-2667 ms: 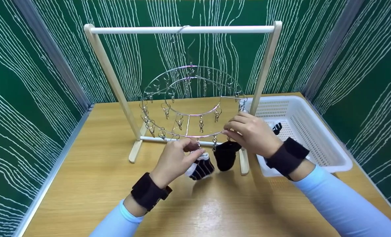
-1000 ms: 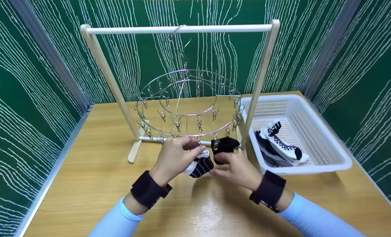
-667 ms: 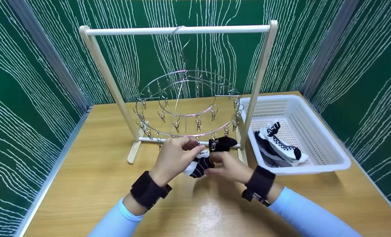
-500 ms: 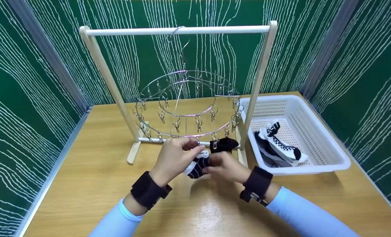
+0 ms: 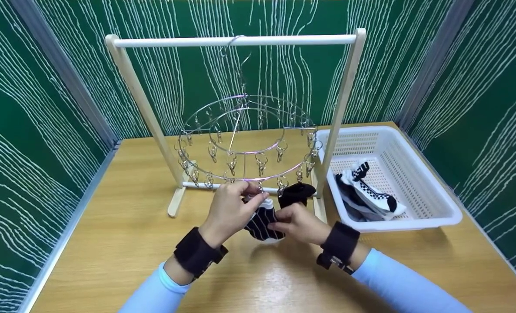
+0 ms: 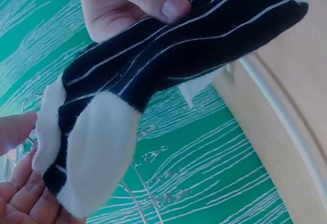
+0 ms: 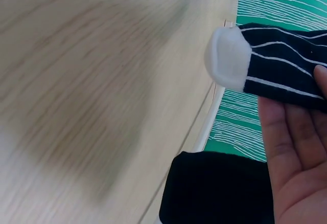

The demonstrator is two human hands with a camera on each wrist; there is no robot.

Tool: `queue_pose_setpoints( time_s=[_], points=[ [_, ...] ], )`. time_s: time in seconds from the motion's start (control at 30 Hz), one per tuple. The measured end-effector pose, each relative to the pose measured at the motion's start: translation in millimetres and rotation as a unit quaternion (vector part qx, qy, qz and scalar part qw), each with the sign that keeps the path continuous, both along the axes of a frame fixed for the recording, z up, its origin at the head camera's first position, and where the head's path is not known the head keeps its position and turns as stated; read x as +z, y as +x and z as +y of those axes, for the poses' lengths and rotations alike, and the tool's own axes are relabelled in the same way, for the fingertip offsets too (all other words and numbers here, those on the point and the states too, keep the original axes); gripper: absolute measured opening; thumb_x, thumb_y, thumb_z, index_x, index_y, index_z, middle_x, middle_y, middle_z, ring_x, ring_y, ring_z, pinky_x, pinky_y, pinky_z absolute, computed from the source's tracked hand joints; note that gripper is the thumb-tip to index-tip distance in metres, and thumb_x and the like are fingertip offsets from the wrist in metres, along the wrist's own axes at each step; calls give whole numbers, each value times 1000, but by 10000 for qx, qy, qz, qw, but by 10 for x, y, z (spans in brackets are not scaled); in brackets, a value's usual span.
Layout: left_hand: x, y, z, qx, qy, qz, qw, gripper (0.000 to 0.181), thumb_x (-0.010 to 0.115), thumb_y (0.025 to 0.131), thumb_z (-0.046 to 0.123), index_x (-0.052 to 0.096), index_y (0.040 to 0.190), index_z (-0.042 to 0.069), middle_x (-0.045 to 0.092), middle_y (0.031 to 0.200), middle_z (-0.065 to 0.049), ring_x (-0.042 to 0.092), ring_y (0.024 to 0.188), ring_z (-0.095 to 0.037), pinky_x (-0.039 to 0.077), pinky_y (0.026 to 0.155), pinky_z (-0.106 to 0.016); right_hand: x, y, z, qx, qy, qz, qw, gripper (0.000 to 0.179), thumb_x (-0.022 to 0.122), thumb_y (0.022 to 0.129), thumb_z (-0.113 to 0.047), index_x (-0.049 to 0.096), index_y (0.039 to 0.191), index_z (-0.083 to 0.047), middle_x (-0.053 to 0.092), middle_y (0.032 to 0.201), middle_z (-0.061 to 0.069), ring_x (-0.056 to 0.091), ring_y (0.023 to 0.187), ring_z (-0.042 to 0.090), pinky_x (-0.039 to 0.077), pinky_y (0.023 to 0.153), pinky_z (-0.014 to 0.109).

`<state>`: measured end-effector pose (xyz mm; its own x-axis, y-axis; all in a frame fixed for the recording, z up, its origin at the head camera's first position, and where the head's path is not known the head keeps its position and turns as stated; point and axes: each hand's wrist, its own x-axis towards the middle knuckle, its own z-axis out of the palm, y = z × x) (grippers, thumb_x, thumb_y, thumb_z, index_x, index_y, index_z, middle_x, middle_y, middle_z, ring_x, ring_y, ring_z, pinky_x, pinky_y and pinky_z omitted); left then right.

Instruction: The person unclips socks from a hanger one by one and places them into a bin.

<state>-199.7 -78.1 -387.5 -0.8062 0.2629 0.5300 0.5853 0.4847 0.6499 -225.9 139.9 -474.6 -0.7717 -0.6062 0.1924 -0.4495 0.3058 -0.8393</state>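
A black sock with white stripes, white heel and toe hangs at the front of a round metal clip hanger. My left hand pinches its white cuff between thumb and fingers, just below a clip. From the right, my right hand grips the striped foot part. In the left wrist view the thumb of the right hand lies on the stripes, and the white heel faces the camera. The right wrist view has the white toe sticking out past the fingers. Beside it, a plain black sock hangs from the hanger.
The hanger hooks over the white bar of a wooden rack. At the right, a white perforated basket holds several black, white and grey socks. Several clips dangle around both rings. Green walls stand behind.
My right hand has come down from the black sock's clip to the striped sock and taken hold of its foot, which now turns and spreads toward me. The left hand stays at the cuff.
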Motion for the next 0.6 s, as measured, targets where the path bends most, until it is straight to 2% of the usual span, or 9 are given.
queue_pose_setpoints(
  time_s=[0.1,0.2,0.33,0.4,0.5,0.6],
  points=[
    [-2,6,2,42,-12,167,9999,12,82,94,9,77,85,3,80,81,-8,72,69,-16,56,65,-22,-16,8,4,36,48,121,9999,15,77,98,-3,78,84,3,78,77,19,60,60,4,49,55,14],
    [3,15,0,32,-56,353,9994,16,82,94,8,76,79,4,78,76,-6,64,62,-10,48,60,-19,-31,10,5,62,131,223,9996,21,78,97,-3,75,78,3,73,70,17,54,57,-2,45,51,13],
    [10,24,-5,-29,-110,460,9989,18,81,93,6,75,77,3,77,73,-6,44,56,0,34,55,-17,-38,23,20,131,232,413,9988,32,77,98,-3,67,68,1,61,59,5,47,53,-6,41,48,13],
    [8,21,-9,-35,-110,463,9989,18,81,94,6,75,77,3,77,73,-6,41,57,1,32,55,-17,-37,32,33,177,277,604,9976,40,77,98,-3,59,62,-2,51,56,-3,44,52,-7,39,47,13],
    [9,16,-15,-14,-80,428,9991,18,81,94,6,75,77,4,78,74,-6,46,58,-1,34,56,-17,-32,43,64,239,362,835,9956,45,78,97,-3,53,60,-6,45,55,-8,41,51,-9,36,46,13],
    [8,8,-24,-17,-21,361,9993,17,82,94,6,75,79,4,79,76,-6,61,62,-9,45,60,-19,-26,60,109,334,499,893,9942,44,78,97,-4,54,60,-6,48,54,-5,41,51,-10,36,46,13]
  ],
)
